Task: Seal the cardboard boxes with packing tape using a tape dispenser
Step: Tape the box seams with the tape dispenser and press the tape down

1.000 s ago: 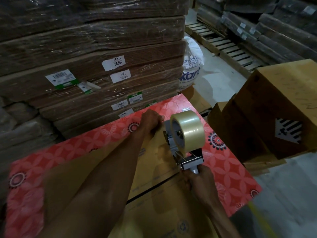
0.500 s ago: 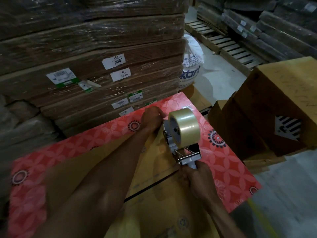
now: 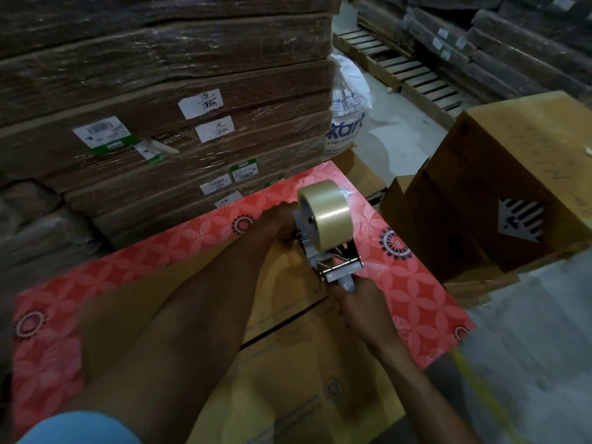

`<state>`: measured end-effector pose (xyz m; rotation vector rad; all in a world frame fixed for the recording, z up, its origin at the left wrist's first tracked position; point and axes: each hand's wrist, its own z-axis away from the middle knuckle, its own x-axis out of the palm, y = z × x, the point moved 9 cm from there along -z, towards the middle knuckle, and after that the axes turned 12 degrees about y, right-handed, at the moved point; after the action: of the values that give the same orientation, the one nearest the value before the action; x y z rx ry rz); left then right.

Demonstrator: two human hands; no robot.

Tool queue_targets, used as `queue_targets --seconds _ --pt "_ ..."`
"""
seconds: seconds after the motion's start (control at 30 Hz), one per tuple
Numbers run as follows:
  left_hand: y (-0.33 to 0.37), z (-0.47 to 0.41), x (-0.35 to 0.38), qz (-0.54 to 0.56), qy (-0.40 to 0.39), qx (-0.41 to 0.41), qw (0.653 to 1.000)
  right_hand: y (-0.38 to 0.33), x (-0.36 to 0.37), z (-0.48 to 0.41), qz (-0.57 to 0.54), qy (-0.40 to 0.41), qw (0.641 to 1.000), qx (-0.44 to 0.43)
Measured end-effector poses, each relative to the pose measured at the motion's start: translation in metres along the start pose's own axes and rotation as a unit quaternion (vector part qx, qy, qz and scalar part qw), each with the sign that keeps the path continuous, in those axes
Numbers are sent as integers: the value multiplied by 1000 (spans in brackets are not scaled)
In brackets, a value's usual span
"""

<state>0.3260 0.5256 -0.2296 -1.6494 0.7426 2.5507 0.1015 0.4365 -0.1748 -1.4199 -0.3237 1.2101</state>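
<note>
A flat brown box (image 3: 288,363) lies on the red flowery counter (image 3: 416,299). The tape dispenser (image 3: 333,251) stands on the far part of the box, and its big roll of tape (image 3: 326,213) sticks up.

The right hand (image 3: 355,302) is wrapped round the handle of the dispenser. The left hand (image 3: 278,219) is at the far edge of the box, right beside the dispenser. Its fingers look bent. The dispenser hides part of it, so I cannot tell if it pinches the end of the tape or only presses the box down.

This looks like the start of a strip of tape. The dark gap (image 3: 282,325) between the flaps shows just beside the right hand, and no tape can be seen on it.

To do this well, the left hand should press the tape end down hard so it sticks. Then the right hand should pull the dispenser toward the body, low and flat on the box. A slow, straight pull is best. If the dispenser tips up, the tape may wrinkle or come loose. The box is light and could slide on the smooth counter, so one hand should hold it down.
</note>
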Motion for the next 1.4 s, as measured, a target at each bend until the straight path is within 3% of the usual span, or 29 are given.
queue_targets --seconds 0.13,0.43,0.53,0.63,0.73,0.8,0.83,0.9,0.97,1.13,1.4 --pt "3 3 -5 -74 9 16 997 1 -6 2 33 7 999 -4" --pt "20 -1 -3 -84 45 106 990 81 -58 58 62 36 987 143" --pt "17 -1 -3 -97 57 94 989 94 -62 69 71 25 982 171" --pt "13 4 -2 -114 70 21 991 90 -59 70 55 11 984 169" --pt "22 20 -18 -129 197 -8 972 87 -59 72 44 7 986 161" --pt "34 39 -27 -100 298 12 949 85 -60 74 46 10 988 151" --pt "38 46 -25 -72 313 25 947 83 -61 74 46 10 988 145" --pt "42 53 -5 -52 266 36 962 78 -61 76 43 6 989 140" --pt "41 56 17 -108 206 45 971 74 -61 75 38 0 991 130" --pt "37 50 21 -127 158 26 979 68 -63 71 30 -18 992 119" --pt "38 47 14 -116 191 8 975 64 -67 62 2 -42 989 139"
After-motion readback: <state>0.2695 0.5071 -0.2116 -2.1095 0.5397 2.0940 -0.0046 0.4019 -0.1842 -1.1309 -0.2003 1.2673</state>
